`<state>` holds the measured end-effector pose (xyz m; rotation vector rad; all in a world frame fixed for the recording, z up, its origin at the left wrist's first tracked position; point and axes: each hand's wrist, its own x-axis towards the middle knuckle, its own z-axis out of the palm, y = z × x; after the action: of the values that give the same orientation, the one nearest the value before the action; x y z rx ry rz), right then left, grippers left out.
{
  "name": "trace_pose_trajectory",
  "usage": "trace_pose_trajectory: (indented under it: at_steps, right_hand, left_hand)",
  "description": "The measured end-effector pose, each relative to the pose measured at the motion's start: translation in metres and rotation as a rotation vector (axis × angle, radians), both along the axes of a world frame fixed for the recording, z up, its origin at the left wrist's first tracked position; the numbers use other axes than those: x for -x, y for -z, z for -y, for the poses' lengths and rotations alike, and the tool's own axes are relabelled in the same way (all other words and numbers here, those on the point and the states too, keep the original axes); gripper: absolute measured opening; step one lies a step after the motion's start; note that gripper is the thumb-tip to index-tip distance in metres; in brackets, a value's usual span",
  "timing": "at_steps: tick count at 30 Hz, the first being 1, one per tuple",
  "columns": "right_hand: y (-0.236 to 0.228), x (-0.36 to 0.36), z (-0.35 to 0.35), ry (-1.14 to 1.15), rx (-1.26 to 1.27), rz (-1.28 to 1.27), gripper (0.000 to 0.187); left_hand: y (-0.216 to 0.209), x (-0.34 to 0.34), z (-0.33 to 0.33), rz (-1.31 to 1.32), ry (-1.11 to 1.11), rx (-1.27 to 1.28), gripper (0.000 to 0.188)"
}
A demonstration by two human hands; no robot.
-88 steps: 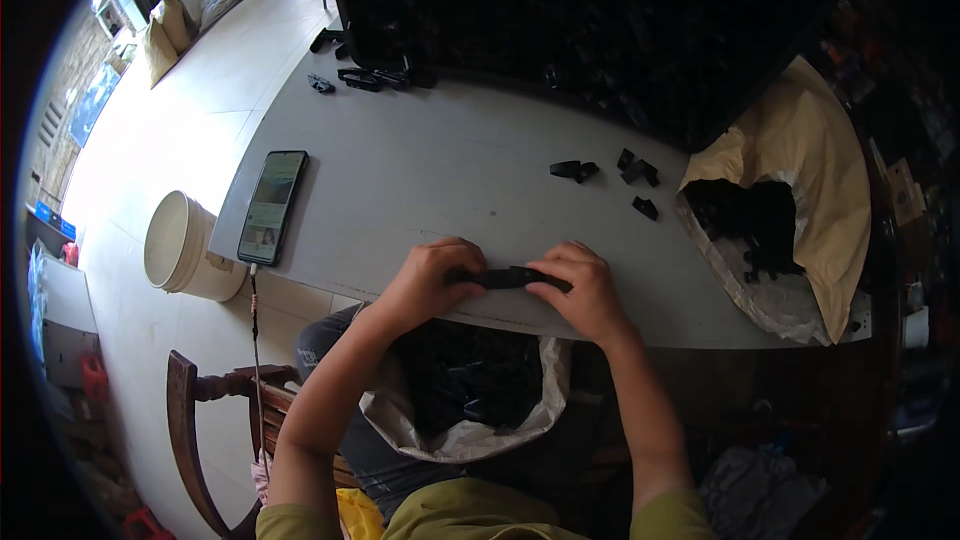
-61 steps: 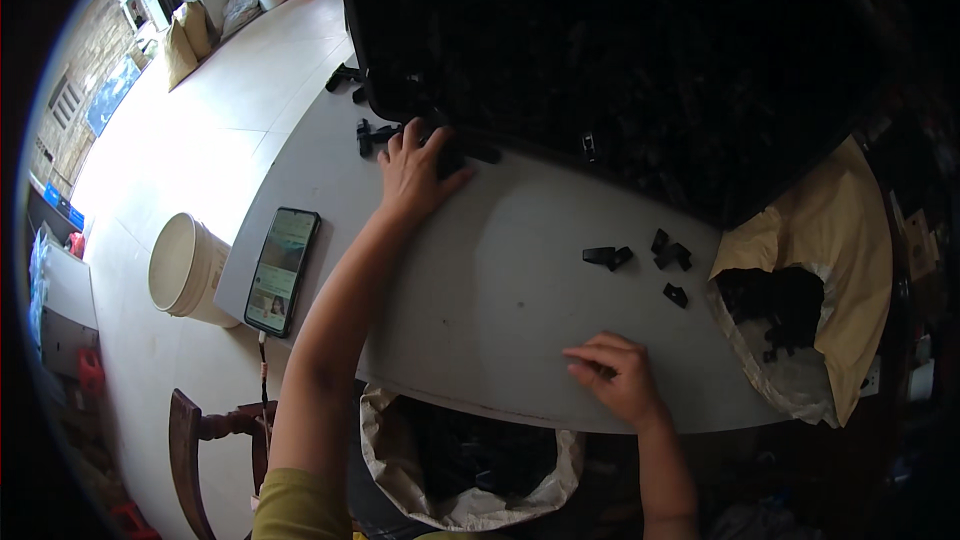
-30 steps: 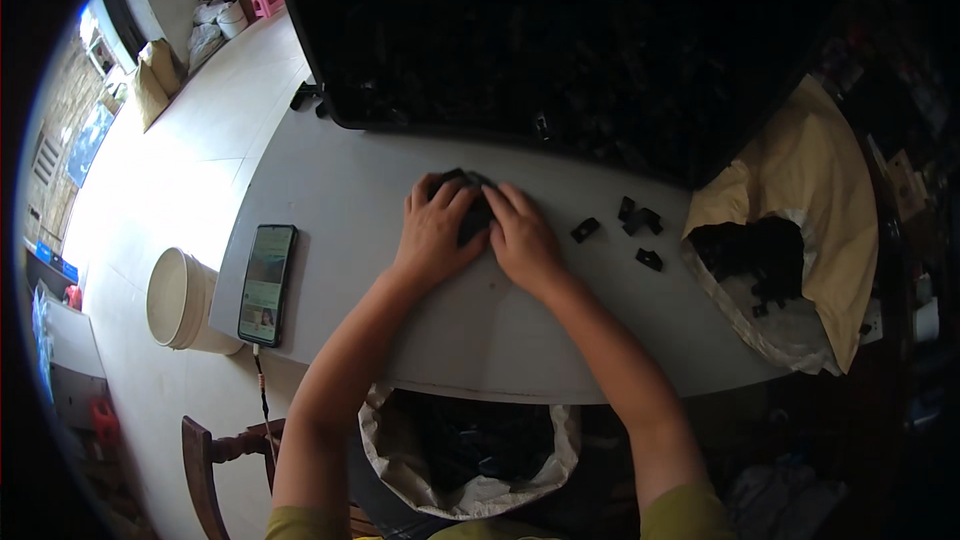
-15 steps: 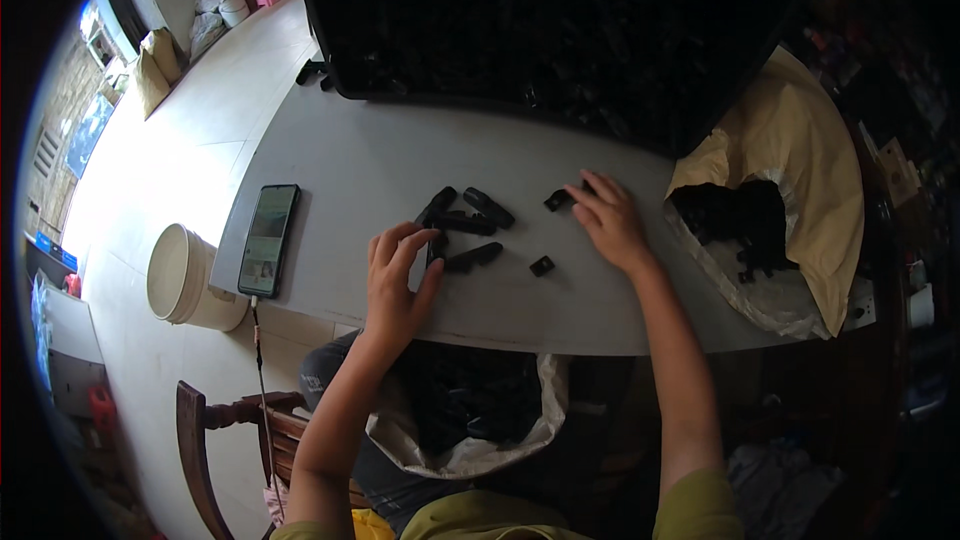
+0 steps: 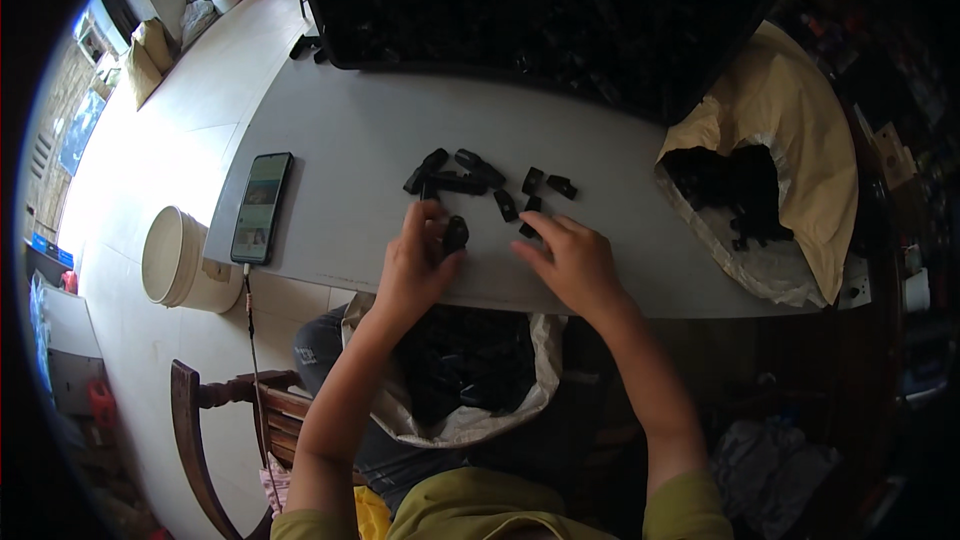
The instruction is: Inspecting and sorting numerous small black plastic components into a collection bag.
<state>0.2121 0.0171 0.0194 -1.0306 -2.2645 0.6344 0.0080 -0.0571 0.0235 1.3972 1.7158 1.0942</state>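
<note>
Near the table's front edge, my left hand (image 5: pixel 408 265) is closed on a black plastic piece (image 5: pixel 455 233), held between thumb and fingers. My right hand (image 5: pixel 572 262) has its thumb and forefinger curled at a small black block (image 5: pixel 532 208) on the grey tabletop; its other fingers are partly hidden. Another small block (image 5: pixel 505 206) lies just left of those fingertips, and two more small black blocks (image 5: pixel 562 187) are a little farther back. Beyond my left hand is a loose group of longer black pieces (image 5: pixel 480 168), some overlapping.
A large black tray (image 5: pixel 345 50) of dark parts covers the table's far side. At the right an open tan sack (image 5: pixel 810 160) holds black parts. Another open sack (image 5: pixel 545 380) of black pieces is at my lap. A phone (image 5: pixel 262 208) lies left, beside a white bucket (image 5: pixel 172 258).
My right hand has come left and nearer, and more small black blocks now lie at the table's middle. The left hand has a black piece raised in its fingers. The view has shifted slightly.
</note>
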Motion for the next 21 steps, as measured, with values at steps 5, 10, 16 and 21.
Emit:
trace_pose_trajectory:
  at_steps: [5,10,16,21]
  right_hand:
    - [0.019,0.012,0.003,0.148,-0.239,0.283,0.025]
    - [0.011,0.014,0.028,-0.028,0.232,-0.317,0.030]
    - [0.013,0.001,0.031,-0.107,0.072,-0.110,0.027]
    - [0.016,0.002,0.026,-0.187,-0.006,-0.042,0.030]
  left_hand:
    - [0.024,0.001,0.007,0.332,0.163,-0.180,0.028]
    - [0.022,0.010,0.013,-0.139,0.244,-0.361,0.026]
    - [0.020,0.009,0.012,-0.114,0.226,-0.199,0.025]
    - [0.025,0.014,0.007,-0.127,0.318,-0.267,0.028]
